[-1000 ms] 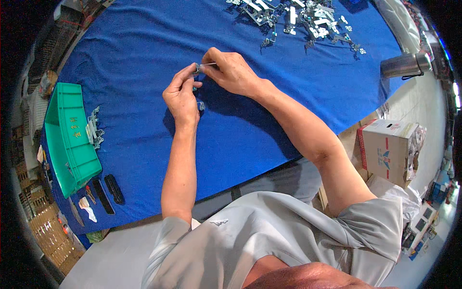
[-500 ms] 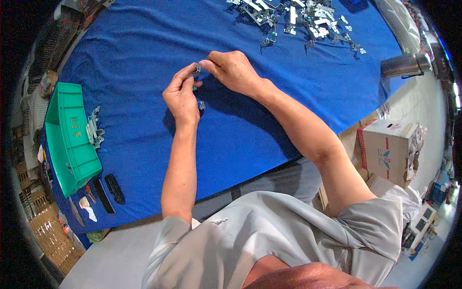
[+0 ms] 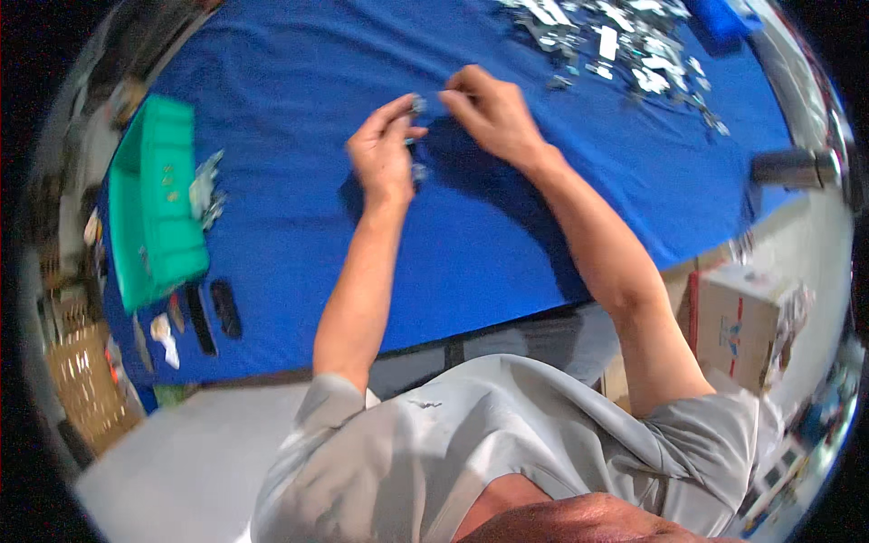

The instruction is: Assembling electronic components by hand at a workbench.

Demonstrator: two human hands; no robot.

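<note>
My left hand (image 3: 383,154) is above the blue cloth, its fingers closed on a small metal bracket (image 3: 419,172). Parts of the bracket stick out beyond the fingertips and beside the palm; the hand hides the rest. To its right, a short gap away, is my right hand (image 3: 493,113). Its thumb and fingers are bent together in a pinch, and I cannot make out whether anything small is between them. At the far right lies a heap of similar metal brackets (image 3: 608,43), blurred by motion.
A green bin (image 3: 172,244) with a few small brass-coloured pieces stands at the left, some brackets (image 3: 207,192) beside it. Two black objects (image 3: 224,309) lie nearer me. A steel flask (image 3: 795,169) is at the right edge, a cardboard box (image 3: 735,321) below it.
My right hand has drawn away from the left hand, widening the gap between them. The left hand keeps its hold on the bracket. The whole view has shifted and turned slightly.
</note>
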